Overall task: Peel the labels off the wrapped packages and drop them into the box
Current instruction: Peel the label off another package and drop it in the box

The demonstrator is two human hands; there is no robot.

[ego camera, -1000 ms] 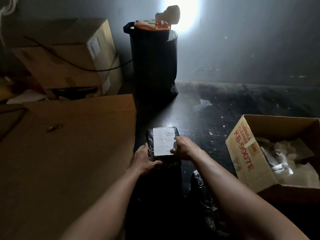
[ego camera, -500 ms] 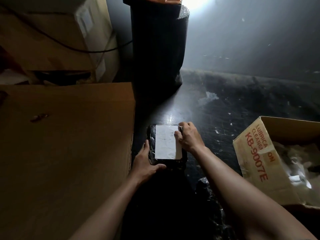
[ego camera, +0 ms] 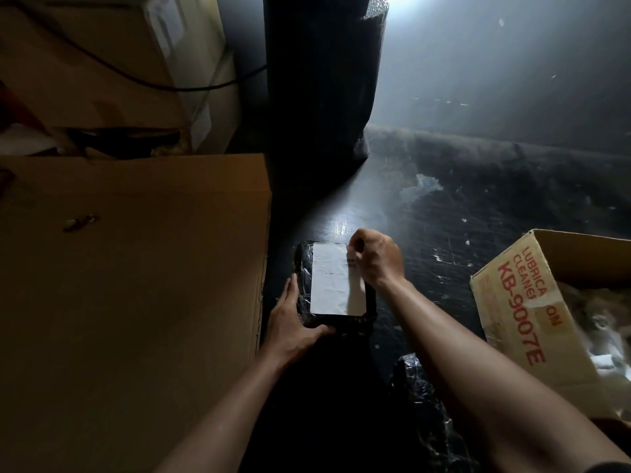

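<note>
A black plastic-wrapped package (ego camera: 304, 278) lies on the dark floor in front of me, with a white label (ego camera: 333, 281) stuck on its top face. My left hand (ego camera: 293, 322) grips the package's near left corner, thumb along the front edge. My right hand (ego camera: 374, 257) pinches the label's far right corner between fingertips. An open cardboard box (ego camera: 519, 302) with red print stands at the right, holding crumpled white paper (ego camera: 611, 339).
A large closed cardboard box (ego camera: 129, 285) fills the left side, close to my left hand. More cartons (ego camera: 112, 63) are stacked behind it. A tall black roll (ego camera: 321, 80) stands ahead. Another black wrapped bundle (ego camera: 416, 380) lies under my right forearm.
The view has tilted down and closer. My right hand has moved from the label's right edge up to its far right corner and now pinches it. My left hand still holds the package.
</note>
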